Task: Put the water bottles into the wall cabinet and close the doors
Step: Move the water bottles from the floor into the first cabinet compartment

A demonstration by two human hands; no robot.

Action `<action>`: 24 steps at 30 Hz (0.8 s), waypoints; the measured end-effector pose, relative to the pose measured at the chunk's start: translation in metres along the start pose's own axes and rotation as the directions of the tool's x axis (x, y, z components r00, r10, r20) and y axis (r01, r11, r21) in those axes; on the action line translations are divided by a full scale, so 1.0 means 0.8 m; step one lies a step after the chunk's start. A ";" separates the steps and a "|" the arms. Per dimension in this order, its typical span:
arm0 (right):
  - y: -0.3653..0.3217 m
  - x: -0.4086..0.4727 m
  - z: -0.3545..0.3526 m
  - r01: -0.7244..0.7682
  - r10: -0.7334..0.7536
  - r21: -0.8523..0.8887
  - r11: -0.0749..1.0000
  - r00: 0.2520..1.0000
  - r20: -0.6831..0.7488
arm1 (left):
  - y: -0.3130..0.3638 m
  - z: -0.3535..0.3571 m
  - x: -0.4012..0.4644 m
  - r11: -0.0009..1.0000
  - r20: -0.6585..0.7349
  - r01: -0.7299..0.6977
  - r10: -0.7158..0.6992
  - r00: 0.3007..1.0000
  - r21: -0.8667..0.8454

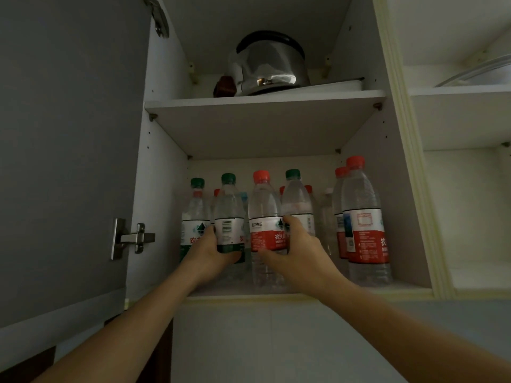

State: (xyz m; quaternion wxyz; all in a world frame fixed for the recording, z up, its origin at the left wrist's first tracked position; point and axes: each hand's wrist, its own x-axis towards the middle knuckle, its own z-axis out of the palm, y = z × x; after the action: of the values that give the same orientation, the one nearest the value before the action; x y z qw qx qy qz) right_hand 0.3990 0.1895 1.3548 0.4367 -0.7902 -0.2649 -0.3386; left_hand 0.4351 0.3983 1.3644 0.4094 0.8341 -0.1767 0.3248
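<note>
Both hands reach up into an open wall cabinet [409, 189], each wrapped around a water bottle on the lower shelf. The left hand [213, 255] grips a green-capped bottle [229, 217] low on its label, fingers curled around the far side. The right hand [301, 244] curls around another green-capped bottle [297, 200], with its thumb lying across the red-capped bottle [264, 217] that stands between the two.

More red- and green-capped bottles crowd the shelf, touching or nearly so, with a red-labelled pair [362, 217] at the right near the front edge. A steel kettle [272, 64] sits on the upper shelf. The grey left door [69, 161] stands wide open; the right door is out of view.

Risk: the bottles are tall, light and tightly packed, so pushing either held bottle deeper could knock its neighbours over in a chain. Bottles near the front edge might block the doors or fall out.
</note>
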 end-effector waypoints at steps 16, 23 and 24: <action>0.015 0.060 0.059 -0.062 0.070 -0.121 0.991 0.996 0.064 | -0.024 -0.013 0.005 0.985 -0.152 0.113 -0.092 0.984 0.129; 0.006 0.084 0.066 -0.116 0.147 -0.210 0.971 0.979 0.139 | -0.029 -0.013 0.004 0.970 -0.187 0.096 -0.054 0.981 0.225; 0.005 0.088 0.066 -0.120 0.156 -0.215 0.969 0.975 0.160 | -0.028 -0.012 0.002 0.960 -0.204 0.092 -0.038 0.978 0.263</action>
State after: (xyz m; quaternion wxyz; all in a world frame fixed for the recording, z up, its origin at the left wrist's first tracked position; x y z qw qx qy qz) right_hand 0.4622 0.2421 1.3858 0.3510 -0.8742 -0.2104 -0.2614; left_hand 0.4445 0.4193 1.3571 0.3174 0.8513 -0.0618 0.4132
